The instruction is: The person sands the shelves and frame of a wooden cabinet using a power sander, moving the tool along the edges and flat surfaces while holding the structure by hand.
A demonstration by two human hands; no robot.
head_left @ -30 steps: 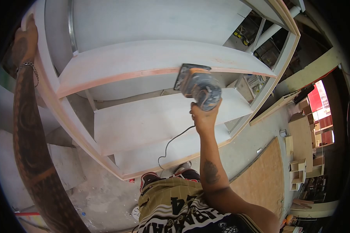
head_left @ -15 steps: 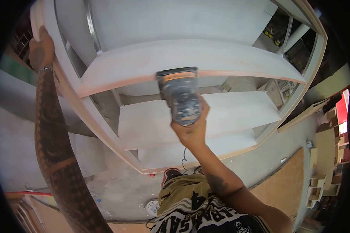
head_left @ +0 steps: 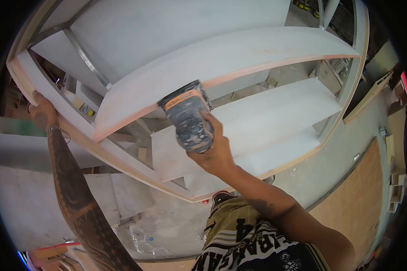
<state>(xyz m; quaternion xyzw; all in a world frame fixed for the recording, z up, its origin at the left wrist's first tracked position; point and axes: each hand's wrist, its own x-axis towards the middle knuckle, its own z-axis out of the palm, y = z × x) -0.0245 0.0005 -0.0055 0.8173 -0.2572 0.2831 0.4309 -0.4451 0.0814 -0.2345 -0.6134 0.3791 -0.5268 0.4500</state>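
Sander (head_left: 189, 121) w/in R grip (head_left: 216, 154)

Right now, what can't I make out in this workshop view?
In the head view:
Underside of the dark, orange-banded power sander: hidden by its own body.
Lettering on its orange band: too small.
Some fingers of the bare right hand: behind the sander.
Most fingertips of the tattooed left hand: hidden behind the hand.
Yellow-and-black objects: too small, near the top edge.
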